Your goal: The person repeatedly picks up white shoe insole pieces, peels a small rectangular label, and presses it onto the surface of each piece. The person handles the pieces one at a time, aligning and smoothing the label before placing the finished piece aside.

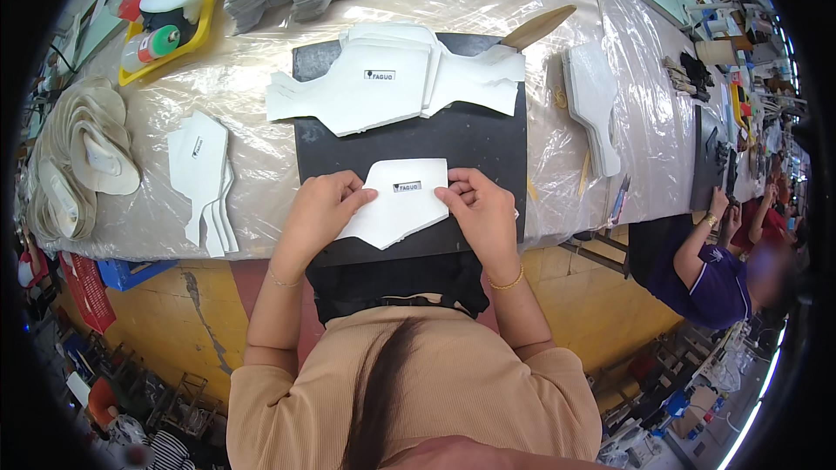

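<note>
A white cut shoe-upper piece (402, 213) with a small dark printed label lies over the near part of a black mat (335, 155). My left hand (324, 209) pinches its left edge between thumb and fingers. At the opposite edge, my right hand (477, 209) grips the piece the same way. Just beyond, a fanned stack of similar white pieces (348, 91) covers the mat's far part. A wooden-looking pointed tool (542, 28) sticks out from behind that stack at the right.
Plastic sheeting covers the table. White pieces (198, 170) lie at left, beside beige shoe parts (100, 152); another stack (592, 104) is at right, near a pen-like tool (620, 200). A yellow tray (209, 13) holds bottles. A co-worker in purple (714, 283) sits at right.
</note>
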Action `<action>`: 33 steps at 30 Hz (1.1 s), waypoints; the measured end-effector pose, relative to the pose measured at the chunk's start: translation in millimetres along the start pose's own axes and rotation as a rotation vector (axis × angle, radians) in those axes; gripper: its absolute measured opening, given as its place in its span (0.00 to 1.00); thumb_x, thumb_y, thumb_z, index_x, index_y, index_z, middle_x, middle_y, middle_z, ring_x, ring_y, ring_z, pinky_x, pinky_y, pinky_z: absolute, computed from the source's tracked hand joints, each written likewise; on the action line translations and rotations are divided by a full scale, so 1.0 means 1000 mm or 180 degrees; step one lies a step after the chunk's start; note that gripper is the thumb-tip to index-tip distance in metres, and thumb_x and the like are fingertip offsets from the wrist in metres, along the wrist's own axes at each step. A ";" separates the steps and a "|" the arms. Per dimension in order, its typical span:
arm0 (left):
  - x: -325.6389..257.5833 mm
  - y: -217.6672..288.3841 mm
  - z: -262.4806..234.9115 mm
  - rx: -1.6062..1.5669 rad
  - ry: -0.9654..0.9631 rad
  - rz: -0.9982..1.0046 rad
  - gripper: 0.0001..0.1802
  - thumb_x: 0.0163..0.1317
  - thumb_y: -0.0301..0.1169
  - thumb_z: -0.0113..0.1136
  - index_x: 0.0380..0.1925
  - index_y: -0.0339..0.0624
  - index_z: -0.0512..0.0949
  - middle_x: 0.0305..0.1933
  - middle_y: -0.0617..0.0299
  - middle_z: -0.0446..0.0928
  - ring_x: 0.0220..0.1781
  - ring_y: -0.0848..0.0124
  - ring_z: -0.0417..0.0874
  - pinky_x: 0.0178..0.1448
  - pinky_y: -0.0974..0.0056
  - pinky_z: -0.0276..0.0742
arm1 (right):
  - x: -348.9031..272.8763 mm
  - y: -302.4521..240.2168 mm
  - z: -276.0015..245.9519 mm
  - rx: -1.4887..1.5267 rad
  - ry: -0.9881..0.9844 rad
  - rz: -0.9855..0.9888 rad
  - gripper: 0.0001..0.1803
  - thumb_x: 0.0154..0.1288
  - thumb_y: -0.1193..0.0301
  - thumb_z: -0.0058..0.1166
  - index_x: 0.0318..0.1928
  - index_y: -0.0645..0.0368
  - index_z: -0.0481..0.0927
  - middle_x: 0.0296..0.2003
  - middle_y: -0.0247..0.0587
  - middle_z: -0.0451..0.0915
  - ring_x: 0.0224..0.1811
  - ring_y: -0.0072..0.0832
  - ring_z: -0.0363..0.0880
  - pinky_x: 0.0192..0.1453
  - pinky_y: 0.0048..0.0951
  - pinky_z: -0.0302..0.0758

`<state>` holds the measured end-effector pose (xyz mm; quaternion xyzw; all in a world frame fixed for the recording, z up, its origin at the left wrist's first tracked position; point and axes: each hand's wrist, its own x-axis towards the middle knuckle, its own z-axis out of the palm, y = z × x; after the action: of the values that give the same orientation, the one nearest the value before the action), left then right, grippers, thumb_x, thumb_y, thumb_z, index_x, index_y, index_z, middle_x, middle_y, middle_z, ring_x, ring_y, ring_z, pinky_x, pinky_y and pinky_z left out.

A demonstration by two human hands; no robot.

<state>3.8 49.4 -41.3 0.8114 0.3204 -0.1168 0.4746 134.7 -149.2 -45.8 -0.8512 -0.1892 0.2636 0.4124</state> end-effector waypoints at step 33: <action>0.003 -0.004 -0.005 0.0056 -0.0118 0.0295 0.16 0.65 0.38 0.67 0.31 0.32 0.79 0.20 0.55 0.75 0.21 0.72 0.69 0.27 0.64 0.67 | -0.014 -0.005 0.007 -0.0213 0.0244 -0.0277 0.15 0.60 0.75 0.69 0.46 0.69 0.85 0.31 0.45 0.86 0.29 0.23 0.83 0.39 0.24 0.81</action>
<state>3.0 56.5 -43.4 0.8273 0.2726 -0.1125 0.4782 118.8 -149.4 -40.9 -0.8650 -0.2188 0.2063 0.4017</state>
